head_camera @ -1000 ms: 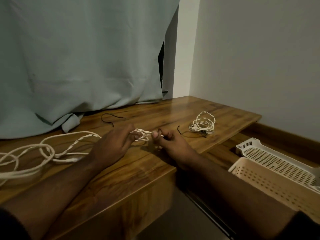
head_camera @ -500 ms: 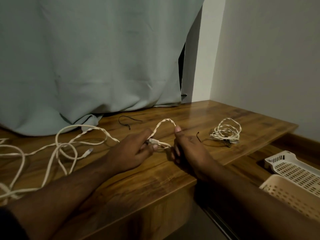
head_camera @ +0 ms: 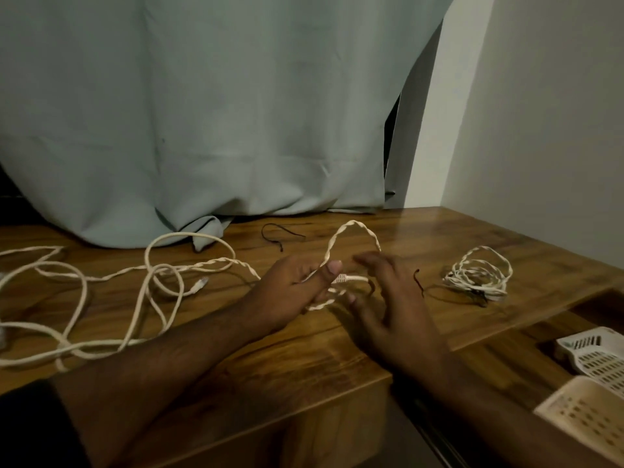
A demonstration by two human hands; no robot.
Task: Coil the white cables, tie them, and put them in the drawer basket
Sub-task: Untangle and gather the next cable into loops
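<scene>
A long white twisted cable (head_camera: 101,282) sprawls in loose loops over the left of the wooden desk (head_camera: 337,359). My left hand (head_camera: 297,292) pinches one end of it near the plug, with a small loop (head_camera: 354,231) standing up above the fingers. My right hand (head_camera: 388,298) hovers just right of that loop with fingers spread and blurred, holding nothing. A second white cable (head_camera: 479,275) lies coiled and tied at the right of the desk. Two perforated baskets, one white (head_camera: 597,356) and one cream (head_camera: 584,420), sit low at the right.
A pale curtain (head_camera: 202,113) hangs behind the desk and drapes onto its back edge. A thin black tie (head_camera: 280,234) lies near the curtain, and another dark tie (head_camera: 418,282) lies beside my right hand. A white wall stands to the right.
My right hand has let go of the cable and spread its fingers. The loop above my left hand has grown taller. The camera has turned left, showing more of the loose cable.
</scene>
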